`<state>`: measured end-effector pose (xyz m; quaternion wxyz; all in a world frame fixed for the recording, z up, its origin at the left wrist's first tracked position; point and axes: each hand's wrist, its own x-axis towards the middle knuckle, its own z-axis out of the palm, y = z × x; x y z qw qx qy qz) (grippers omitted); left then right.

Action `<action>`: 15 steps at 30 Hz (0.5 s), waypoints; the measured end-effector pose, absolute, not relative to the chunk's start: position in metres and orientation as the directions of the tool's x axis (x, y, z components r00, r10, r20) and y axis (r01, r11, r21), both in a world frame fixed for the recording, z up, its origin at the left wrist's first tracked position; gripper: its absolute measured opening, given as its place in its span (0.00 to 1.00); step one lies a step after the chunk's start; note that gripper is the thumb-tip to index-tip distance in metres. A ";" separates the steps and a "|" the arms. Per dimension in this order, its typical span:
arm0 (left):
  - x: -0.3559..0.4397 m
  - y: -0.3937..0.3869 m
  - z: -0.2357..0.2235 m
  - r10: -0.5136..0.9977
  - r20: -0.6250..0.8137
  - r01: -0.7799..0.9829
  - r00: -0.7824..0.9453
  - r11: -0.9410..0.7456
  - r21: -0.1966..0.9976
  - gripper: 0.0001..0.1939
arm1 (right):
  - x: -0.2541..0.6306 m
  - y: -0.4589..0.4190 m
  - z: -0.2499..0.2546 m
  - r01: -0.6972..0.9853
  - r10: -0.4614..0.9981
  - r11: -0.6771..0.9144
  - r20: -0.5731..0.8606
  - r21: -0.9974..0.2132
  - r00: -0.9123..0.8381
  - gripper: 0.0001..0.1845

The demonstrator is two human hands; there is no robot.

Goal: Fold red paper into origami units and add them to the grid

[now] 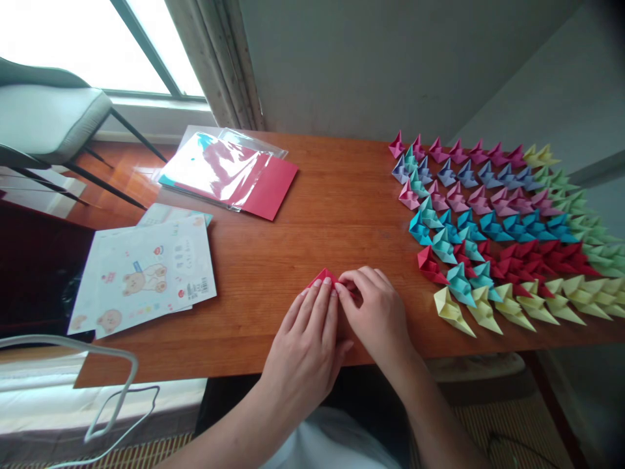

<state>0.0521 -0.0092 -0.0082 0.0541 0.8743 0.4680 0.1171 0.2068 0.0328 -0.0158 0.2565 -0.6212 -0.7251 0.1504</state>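
Note:
A small piece of folded red paper (325, 274) lies on the wooden table near its front edge, mostly covered by my fingers. My left hand (307, 332) rests flat on it, fingers stretched out side by side and pressing it down. My right hand (374, 306) pinches the paper's right edge between thumb and index finger. Just the pointed top of the paper shows past my fingertips; its lower part is hidden.
Rows of folded paper boats (493, 228) in several colours fill the table's right side. At the left lie a plastic sleeve with red paper (271, 185) and bear-printed sheets (151, 273). A chair (53, 117) stands by the window; a white cable (129, 371) hangs front left.

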 end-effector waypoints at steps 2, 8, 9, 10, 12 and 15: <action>0.051 -0.009 -0.008 0.833 0.155 0.806 0.531 -0.553 0.210 0.34 | 0.208 0.034 -0.014 0.818 0.979 0.186 0.170 -0.544 -0.110 0.05; 0.050 -0.009 -0.010 0.831 0.163 0.802 0.532 -0.556 0.221 0.33 | 0.210 0.051 -0.008 0.801 0.978 0.206 0.099 -0.562 -0.182 0.06; 0.050 -0.009 -0.010 0.831 0.166 0.801 0.531 -0.556 0.223 0.33 | 0.210 0.055 -0.008 0.791 0.975 0.217 0.093 -0.572 -0.200 0.04; 0.050 -0.009 -0.010 0.832 0.168 0.801 0.529 -0.555 0.224 0.33 | 0.210 0.059 -0.007 0.780 0.972 0.229 0.092 -0.582 -0.217 0.04; 0.050 -0.009 -0.011 0.833 0.171 0.802 0.526 -0.552 0.226 0.33 | 0.209 0.067 -0.008 0.759 0.964 0.255 0.097 -0.599 -0.247 0.06; 0.051 -0.009 -0.011 0.832 0.172 0.804 0.527 -0.554 0.218 0.32 | 0.208 0.073 -0.009 0.735 0.954 0.283 0.106 -0.616 -0.279 0.08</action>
